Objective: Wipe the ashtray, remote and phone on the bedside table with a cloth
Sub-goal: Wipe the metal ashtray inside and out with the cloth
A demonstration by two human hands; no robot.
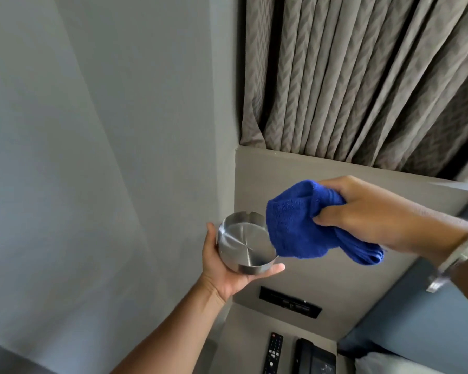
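Note:
A round steel ashtray point(243, 242) is held up in the air, tilted so its open inside faces me. My left hand point(224, 276) grips it from below and from the left. My right hand point(362, 211) clutches a bunched blue cloth point(303, 220), whose lower corner touches the ashtray's right rim. Far below, on the grey bedside table point(243, 346), a black remote point(273, 353) lies lengthwise. A black phone point(315, 357) sits just to its right, cut off by the bottom edge.
A black switch panel point(291, 302) is set in the grey headboard above the table. Grey patterned curtains point(362, 76) hang behind it. A plain grey wall point(92, 130) fills the left. The bed with a white pillow point(389, 363) lies at the lower right.

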